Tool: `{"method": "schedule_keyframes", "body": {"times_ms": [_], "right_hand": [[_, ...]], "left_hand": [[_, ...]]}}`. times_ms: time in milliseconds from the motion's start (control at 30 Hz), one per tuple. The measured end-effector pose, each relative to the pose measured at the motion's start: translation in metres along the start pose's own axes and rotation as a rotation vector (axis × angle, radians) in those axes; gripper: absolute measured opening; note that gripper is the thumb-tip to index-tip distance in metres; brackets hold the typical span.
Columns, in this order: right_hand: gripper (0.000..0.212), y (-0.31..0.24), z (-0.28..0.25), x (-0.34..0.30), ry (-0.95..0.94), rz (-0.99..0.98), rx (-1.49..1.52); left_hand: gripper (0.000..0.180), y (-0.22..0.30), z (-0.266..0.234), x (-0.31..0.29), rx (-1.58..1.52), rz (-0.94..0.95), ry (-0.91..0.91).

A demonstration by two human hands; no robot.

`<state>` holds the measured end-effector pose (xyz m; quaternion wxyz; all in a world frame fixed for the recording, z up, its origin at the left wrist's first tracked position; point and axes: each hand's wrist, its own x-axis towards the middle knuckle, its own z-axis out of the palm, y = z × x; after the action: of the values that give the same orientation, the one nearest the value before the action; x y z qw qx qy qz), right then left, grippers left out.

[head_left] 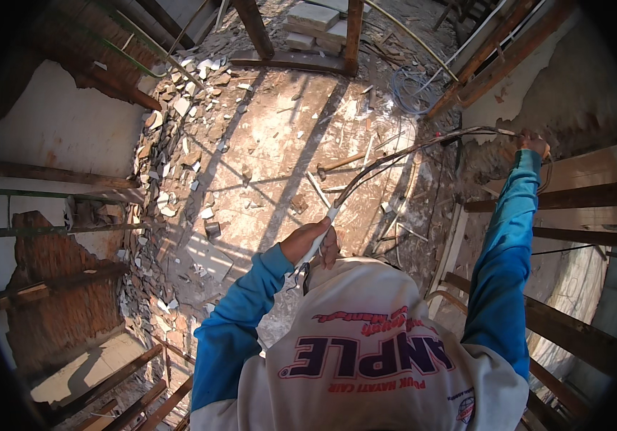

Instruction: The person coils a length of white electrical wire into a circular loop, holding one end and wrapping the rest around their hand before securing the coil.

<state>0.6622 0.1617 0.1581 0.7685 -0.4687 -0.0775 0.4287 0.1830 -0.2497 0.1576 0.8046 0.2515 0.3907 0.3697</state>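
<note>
My left hand (307, 243), in a blue sleeve, is closed round a white plastic conduit (314, 251) just in front of my shirt. Dark, bundled cables (387, 159) come out of the conduit's upper end and arc up to the right. At the far right, with the arm stretched out, my right hand (532, 144) is closed on the other end of these cables. A loop of cable (547, 176) hangs below that hand. The lower end of the conduit is partly hidden by my left hand and shirt.
Broken tile and rubble (172, 136) lie heaped along the left wall. A hammer-like tool (340, 162) and thin strips lie on the dusty floor (272, 158). Wooden beams (574, 195) frame both sides. Coiled blue-grey wire (410, 93) and stacked blocks (314, 20) are further off.
</note>
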Motion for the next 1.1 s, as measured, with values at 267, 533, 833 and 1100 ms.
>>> {"method": "schedule_keyframes", "body": {"times_ms": [267, 533, 833, 1100], "right_hand": [[0.032, 0.029, -0.050, -0.091, -0.002, -0.182, -0.405], [0.026, -0.057, -0.052, 0.032, -0.014, -0.087, -0.160], [0.019, 0.035, -0.038, -0.055, -0.102, -0.715, -1.715], [0.036, 0.040, -0.032, -0.050, 0.304, 0.033, -0.334]], "left_hand": [[0.042, -0.006, -0.017, 0.005, -0.008, -0.159, 0.219], [0.050, 0.039, 0.074, -0.045, 0.742, 0.042, -0.048], [0.047, 0.059, 0.015, 0.019, -0.050, 0.242, 0.382], [0.050, 0.056, -0.007, 0.014, 0.004, 0.192, 0.317]]}}
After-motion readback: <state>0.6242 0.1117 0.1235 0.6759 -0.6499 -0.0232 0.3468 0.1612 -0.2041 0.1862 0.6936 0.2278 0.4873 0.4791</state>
